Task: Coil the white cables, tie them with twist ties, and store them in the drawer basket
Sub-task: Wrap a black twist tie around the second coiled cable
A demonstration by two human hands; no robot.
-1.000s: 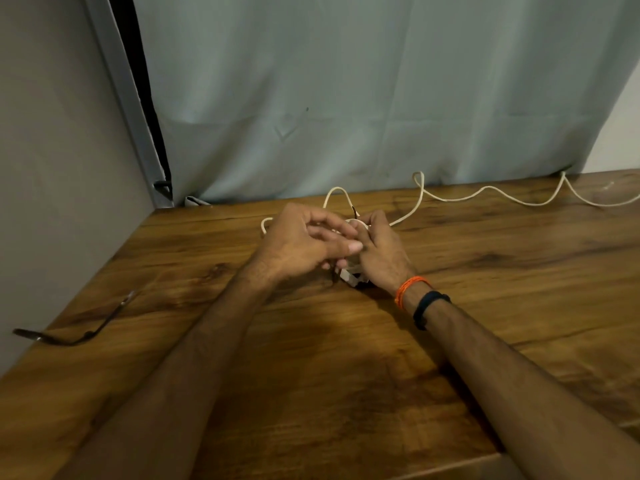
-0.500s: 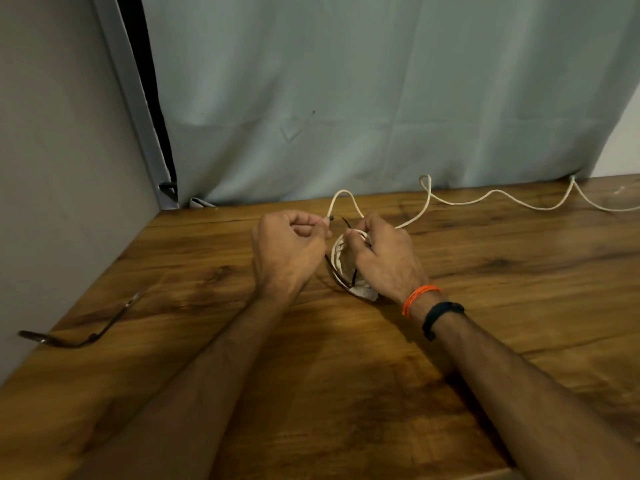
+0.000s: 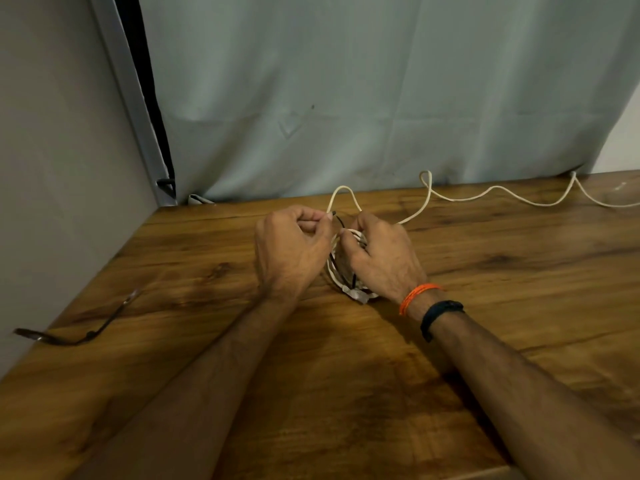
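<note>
A small coil of white cable [image 3: 341, 277] stands on the wooden table [image 3: 346, 375] between my hands, its clear plug at the bottom. My right hand [image 3: 381, 258] grips the coil from the right, fingers curled round its top. My left hand [image 3: 291, 251] pinches the end of a black twist tie [image 3: 337, 220] that runs down across the coil. A loose loop of the cable rises behind my hands, and the rest of the white cable [image 3: 485, 194] trails off to the right along the curtain's foot.
A second black twist tie [image 3: 74, 336] lies near the table's left edge, by the grey wall. A pale curtain [image 3: 381, 98] hangs behind the table's far edge. No drawer or basket is in view.
My hands have drawn apart from a clasped position. The coil now shows between them, and my left hand has pulled the tie's end up and to the left.
</note>
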